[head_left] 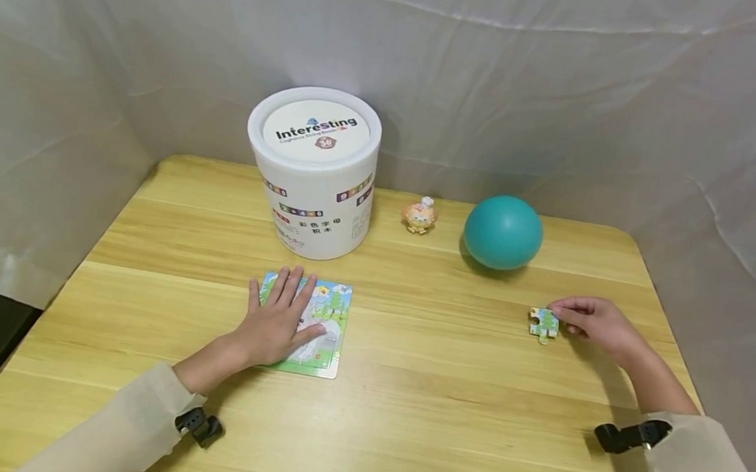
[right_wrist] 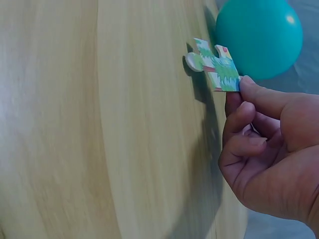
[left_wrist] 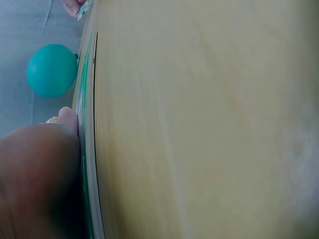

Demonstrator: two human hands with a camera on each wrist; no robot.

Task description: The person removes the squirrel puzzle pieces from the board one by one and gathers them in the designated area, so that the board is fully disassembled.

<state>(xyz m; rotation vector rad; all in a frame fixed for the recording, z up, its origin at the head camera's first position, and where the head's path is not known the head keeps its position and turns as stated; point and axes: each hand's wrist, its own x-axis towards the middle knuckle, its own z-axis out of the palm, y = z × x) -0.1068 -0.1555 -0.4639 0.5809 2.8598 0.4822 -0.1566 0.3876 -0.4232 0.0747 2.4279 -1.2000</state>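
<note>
Green jigsaw piece (head_left: 546, 323) pinched by right hand (head_left: 597, 327); left hand (head_left: 275, 326) on puzzle (head_left: 335, 314)

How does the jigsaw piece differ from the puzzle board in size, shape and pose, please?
The jigsaw piece is much smaller than the puzzle board.
The jigsaw piece has a knobbed, notched outline, while the puzzle board is roughly rectangular.
The jigsaw piece is pinched in the right hand, lifted off the table; the puzzle board lies flat on it under the left hand.
Both show printed green trees.
</note>
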